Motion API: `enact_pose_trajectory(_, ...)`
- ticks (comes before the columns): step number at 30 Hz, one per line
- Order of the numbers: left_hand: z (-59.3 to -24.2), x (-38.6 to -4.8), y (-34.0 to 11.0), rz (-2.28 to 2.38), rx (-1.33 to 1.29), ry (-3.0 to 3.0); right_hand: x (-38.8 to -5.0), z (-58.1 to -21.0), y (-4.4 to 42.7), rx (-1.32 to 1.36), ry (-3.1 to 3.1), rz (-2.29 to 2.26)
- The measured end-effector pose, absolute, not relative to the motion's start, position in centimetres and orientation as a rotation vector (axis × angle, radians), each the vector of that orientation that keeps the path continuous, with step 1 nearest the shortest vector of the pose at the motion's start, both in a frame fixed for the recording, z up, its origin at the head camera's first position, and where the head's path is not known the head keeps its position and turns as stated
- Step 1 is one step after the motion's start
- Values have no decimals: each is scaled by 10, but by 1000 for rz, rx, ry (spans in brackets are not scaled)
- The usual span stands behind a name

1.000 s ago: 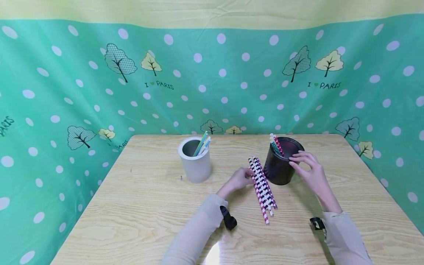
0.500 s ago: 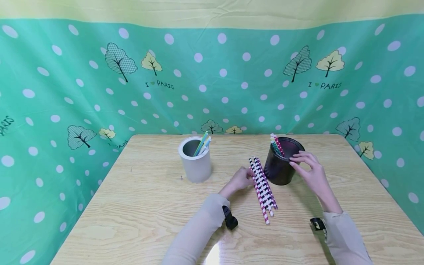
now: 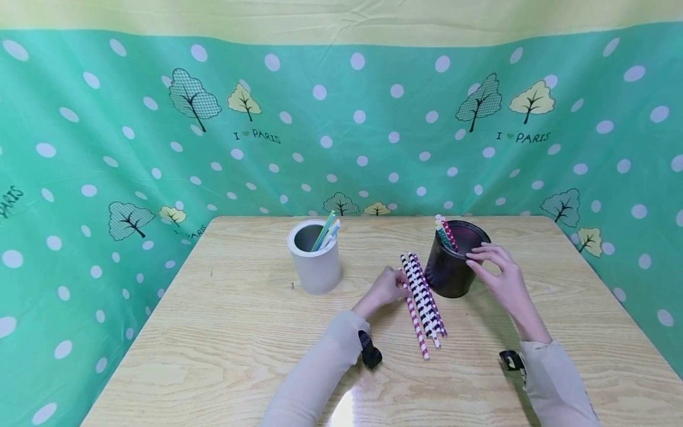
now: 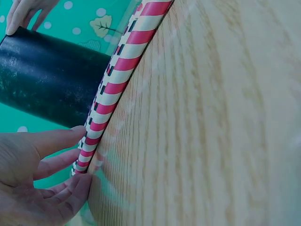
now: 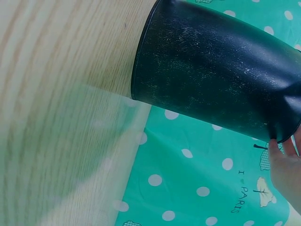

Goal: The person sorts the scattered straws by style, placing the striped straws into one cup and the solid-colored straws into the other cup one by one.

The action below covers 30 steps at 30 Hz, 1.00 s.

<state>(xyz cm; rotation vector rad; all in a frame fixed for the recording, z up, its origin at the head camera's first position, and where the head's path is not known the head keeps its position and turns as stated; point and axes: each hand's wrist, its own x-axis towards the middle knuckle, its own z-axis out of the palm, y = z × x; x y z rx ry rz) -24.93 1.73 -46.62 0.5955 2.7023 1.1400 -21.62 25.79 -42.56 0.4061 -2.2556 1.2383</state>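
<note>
A pink-and-white striped paper straw (image 3: pixel 417 330) lies at the left of a row of patterned straws on the table. My left hand (image 3: pixel 388 287) pinches it near its far end; in the left wrist view thumb and fingers (image 4: pixel 59 141) meet at the straw. Beside it lie black-and-white straws (image 3: pixel 423 302) and a purple dotted one (image 3: pixel 439 320). A black cup (image 3: pixel 450 276) stands just right of the row, with several straws (image 3: pixel 447 233) leaning inside. Its rim is pinched by my right hand (image 3: pixel 498 273), thumb outside and fingers at the edge.
A white cup (image 3: pixel 316 267) holding several blue, green and white straws (image 3: pixel 326 231) stands left of the row. The wooden table (image 3: pixel 213 332) ends at a green dotted cloth (image 3: pixel 341 130) behind. A small dark speck marks the table left of the white cup.
The pink striped straw has shifted slightly left, opening a gap from the other straws at its near end. My right hand stays at the black cup's rim.
</note>
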Motion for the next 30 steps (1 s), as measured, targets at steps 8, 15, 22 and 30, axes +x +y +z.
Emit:
enact_pose_trajectory(8,-464,-250,15,1150,523,2696,-248,-475,288,441,-2233,1222)
enact_pose_trajectory(15,-461,-251,13,1067,554,2743,-234,-455,276,498,-2150,1358)
enact_pose_trajectory(22,-462,-252,11,1095,537,2734,-236,-459,277,450,-2198,1280)
enact_pose_trajectory(30,-462,-252,10,1090,501,2744,-238,-462,278,460,-2182,1308)
